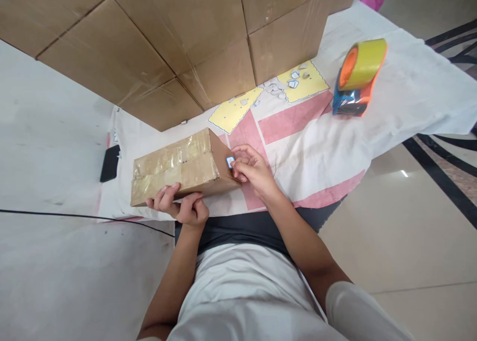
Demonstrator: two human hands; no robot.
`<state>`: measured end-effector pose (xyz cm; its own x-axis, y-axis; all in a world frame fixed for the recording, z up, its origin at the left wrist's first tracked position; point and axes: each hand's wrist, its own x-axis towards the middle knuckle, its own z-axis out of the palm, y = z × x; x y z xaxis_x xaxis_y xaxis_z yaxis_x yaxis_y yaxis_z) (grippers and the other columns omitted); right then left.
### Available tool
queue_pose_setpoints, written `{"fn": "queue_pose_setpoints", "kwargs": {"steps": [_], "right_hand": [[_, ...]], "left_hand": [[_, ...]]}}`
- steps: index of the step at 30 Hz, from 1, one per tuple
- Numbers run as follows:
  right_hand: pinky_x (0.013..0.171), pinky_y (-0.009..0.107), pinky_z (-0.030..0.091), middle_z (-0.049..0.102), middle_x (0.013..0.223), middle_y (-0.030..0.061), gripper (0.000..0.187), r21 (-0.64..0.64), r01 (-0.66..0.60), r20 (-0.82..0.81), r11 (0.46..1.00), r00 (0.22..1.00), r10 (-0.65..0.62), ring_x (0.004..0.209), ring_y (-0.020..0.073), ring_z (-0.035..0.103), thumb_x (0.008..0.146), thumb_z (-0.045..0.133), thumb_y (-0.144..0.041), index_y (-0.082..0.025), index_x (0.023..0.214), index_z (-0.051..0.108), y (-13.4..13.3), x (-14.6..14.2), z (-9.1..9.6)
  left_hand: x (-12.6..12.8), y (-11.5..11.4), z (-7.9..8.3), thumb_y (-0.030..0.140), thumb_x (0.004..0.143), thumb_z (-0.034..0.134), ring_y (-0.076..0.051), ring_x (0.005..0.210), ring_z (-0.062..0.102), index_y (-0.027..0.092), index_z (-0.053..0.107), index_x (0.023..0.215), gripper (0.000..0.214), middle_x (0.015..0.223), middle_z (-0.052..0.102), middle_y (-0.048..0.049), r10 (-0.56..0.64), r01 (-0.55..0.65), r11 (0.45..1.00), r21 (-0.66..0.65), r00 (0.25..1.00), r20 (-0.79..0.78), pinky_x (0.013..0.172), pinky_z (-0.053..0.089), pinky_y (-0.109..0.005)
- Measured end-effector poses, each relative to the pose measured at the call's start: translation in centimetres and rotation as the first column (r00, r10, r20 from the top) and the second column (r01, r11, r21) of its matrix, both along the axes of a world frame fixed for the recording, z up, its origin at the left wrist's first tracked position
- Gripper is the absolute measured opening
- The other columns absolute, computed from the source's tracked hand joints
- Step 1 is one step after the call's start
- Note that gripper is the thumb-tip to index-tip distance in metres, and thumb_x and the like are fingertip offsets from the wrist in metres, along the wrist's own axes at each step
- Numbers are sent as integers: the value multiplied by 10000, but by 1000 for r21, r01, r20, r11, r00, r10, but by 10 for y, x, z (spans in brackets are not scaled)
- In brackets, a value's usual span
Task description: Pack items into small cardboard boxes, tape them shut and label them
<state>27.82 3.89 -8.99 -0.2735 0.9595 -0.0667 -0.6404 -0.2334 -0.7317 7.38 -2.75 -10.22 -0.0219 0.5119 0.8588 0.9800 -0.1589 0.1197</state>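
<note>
A small brown cardboard box (175,164), sealed along its top with clear tape, lies on a white cloth with pink bands (309,147). My left hand (181,204) grips the box's near edge, fingers curled over it. My right hand (253,169) is at the box's right end face, fingers pinched on a small white sticker with a blue border (230,161) that touches that face.
Large stacked cardboard cartons (167,42) rise behind the box. Two yellow sticker sheets (234,110) with loose stickers lie beside them. An orange and blue tape dispenser with a yellow roll (357,77) stands at the right. A black object (110,163) lies left of the box.
</note>
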Motion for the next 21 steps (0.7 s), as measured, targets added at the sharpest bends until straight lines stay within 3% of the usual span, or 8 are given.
{"fn": "queue_pose_setpoints", "kwargs": {"steps": [4, 10, 15, 19, 21], "right_hand": [[457, 190, 255, 610, 584, -53, 113, 30, 21, 42, 999, 999, -22, 446, 51, 374, 746, 671, -262, -200, 838, 652, -2, 0, 1], [498, 200, 328, 701, 703, -13, 122, 101, 56, 83, 993, 994, -64, 502, 70, 461, 745, 619, -223, -198, 853, 670, -2, 5, -2], [746, 268, 499, 712, 804, 15, 101, 232, 130, 160, 964, 973, -170, 786, 145, 662, 824, 712, -296, -212, 861, 668, 0, 6, -3], [710, 276, 484, 642, 977, 42, 75, 361, 231, 322, 903, 878, -353, 789, 139, 592, 851, 711, -301, -227, 858, 723, -1, 6, -3], [670, 280, 463, 600, 1001, 49, 55, 434, 271, 391, 859, 802, -451, 749, 134, 544, 847, 709, -270, -234, 853, 750, -3, 5, -2]], "left_hand": [[1, -1, 1, 346, 772, 546, -353, 1181, 430, 248, 589, 591, 210, 1099, 525, -154, -47, 47, 999, -14, 999, 11, 1159, 134, -644], [-5, -3, -7, 319, 779, 540, -338, 1155, 480, 248, 563, 563, 228, 1061, 559, -151, 82, -81, 995, -56, 996, 21, 1160, 188, -635], [-9, -3, -12, 332, 803, 525, -332, 1128, 509, 238, 600, 599, 237, 999, 589, -147, 50, -50, 999, -15, 999, 4, 1171, 190, -630], [-3, -1, -4, 292, 788, 539, -323, 1142, 512, 242, 601, 589, 214, 1042, 586, -147, -58, 62, 995, 79, 997, -49, 1172, 216, -612], [0, 1, -1, 304, 775, 540, -326, 1129, 510, 245, 572, 555, 230, 1032, 574, -148, -51, 55, 994, 94, 998, -44, 1170, 219, -617]]}}
